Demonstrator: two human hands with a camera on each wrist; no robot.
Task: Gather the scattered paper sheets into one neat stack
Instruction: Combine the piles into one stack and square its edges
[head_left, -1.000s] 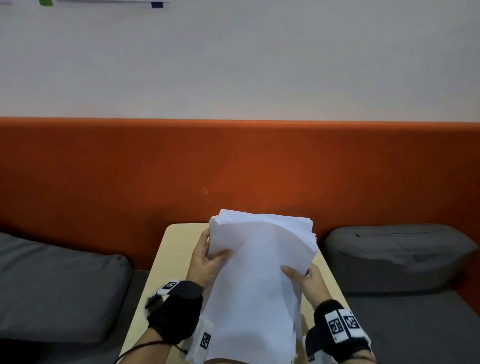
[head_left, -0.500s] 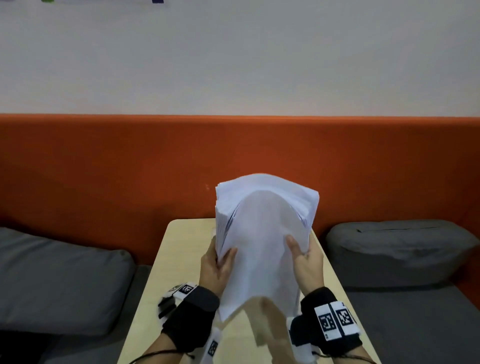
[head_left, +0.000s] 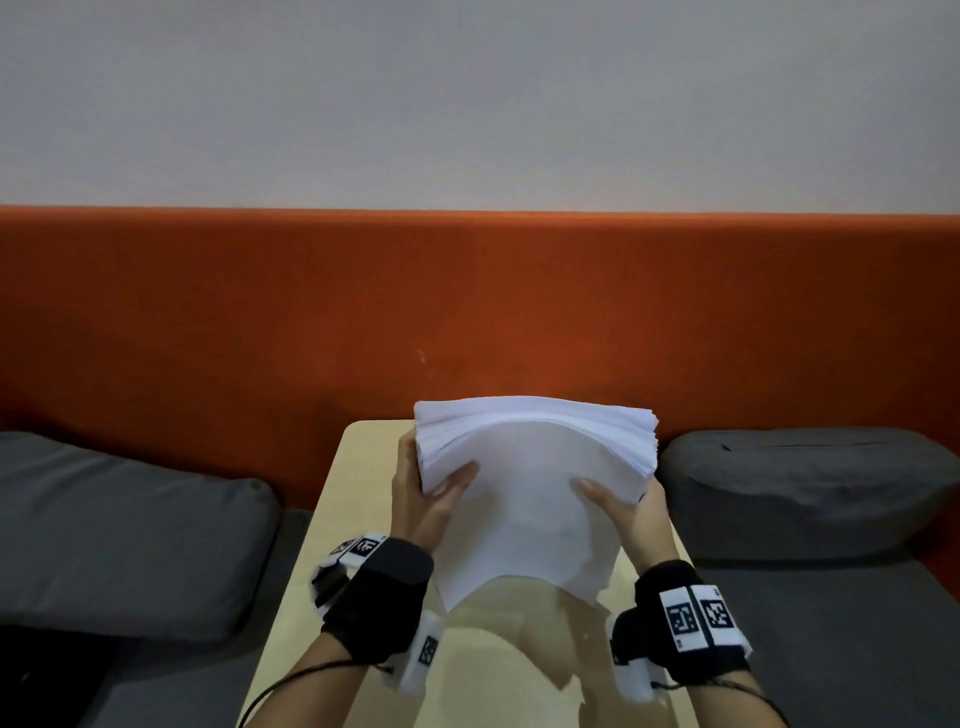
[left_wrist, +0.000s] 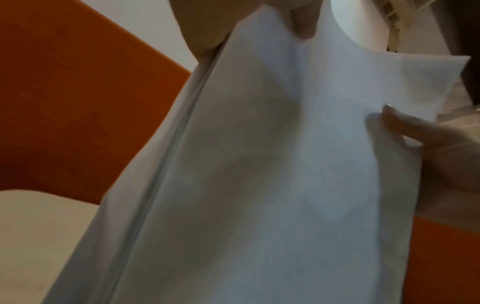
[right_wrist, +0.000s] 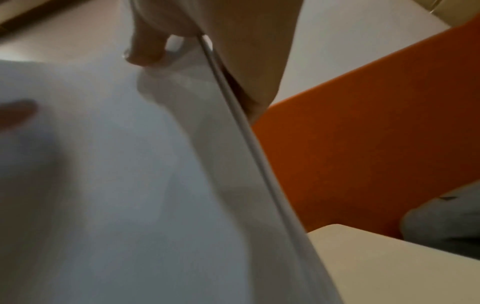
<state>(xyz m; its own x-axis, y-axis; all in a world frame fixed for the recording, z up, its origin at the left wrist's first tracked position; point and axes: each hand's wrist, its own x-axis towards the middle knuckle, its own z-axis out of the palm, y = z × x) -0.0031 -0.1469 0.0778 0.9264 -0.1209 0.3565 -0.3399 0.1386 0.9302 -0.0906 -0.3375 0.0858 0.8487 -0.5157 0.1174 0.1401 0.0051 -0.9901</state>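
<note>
A thick stack of white paper sheets (head_left: 530, 499) stands on its lower edge on the pale wooden table (head_left: 358, 467), leaning toward me with its top edges bowed. My left hand (head_left: 431, 493) grips the stack's left side, thumb on the near face and fingers behind. My right hand (head_left: 623, 504) grips the right side the same way. The left wrist view shows the sheets (left_wrist: 272, 164) close up with both thumbs on them. In the right wrist view the stack (right_wrist: 116, 174) fills the left half, its edge seen side-on.
The narrow table runs away from me to an orange padded backrest (head_left: 467, 312). Grey cushions lie on the bench at left (head_left: 119, 535) and right (head_left: 810, 488). A white wall rises above the backrest.
The stack was lifted higher half a second ago and has since come down onto the table, its top edges now more even. Both hands slid up to grip its sides.
</note>
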